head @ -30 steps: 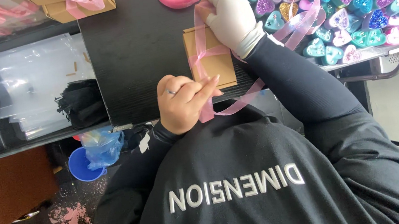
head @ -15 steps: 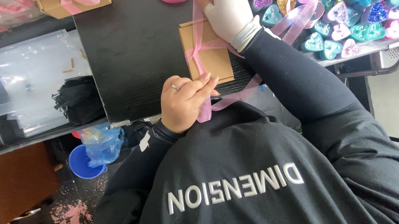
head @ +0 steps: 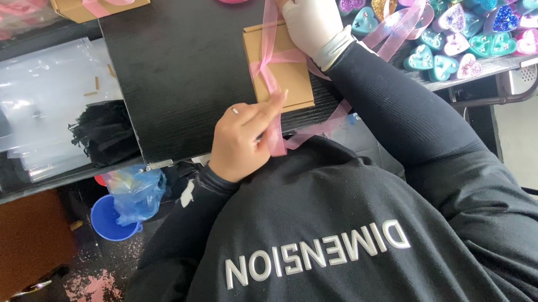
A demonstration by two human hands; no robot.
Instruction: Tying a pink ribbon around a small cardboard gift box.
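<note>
While the small brown cardboard box [head: 290, 86] lay on the black tabletop [head: 185, 66], a sheer pink ribbon [head: 264, 70] crossed over it. The bare hand [head: 241, 141] pinched one strand at the box's near edge, and the white-gloved hand [head: 311, 14] gripped another beyond its far edge. Soft, light and slippery, the ribbon likely wanted pinching close to the crossing, kept taut. The box seemed light and stiff.
</note>
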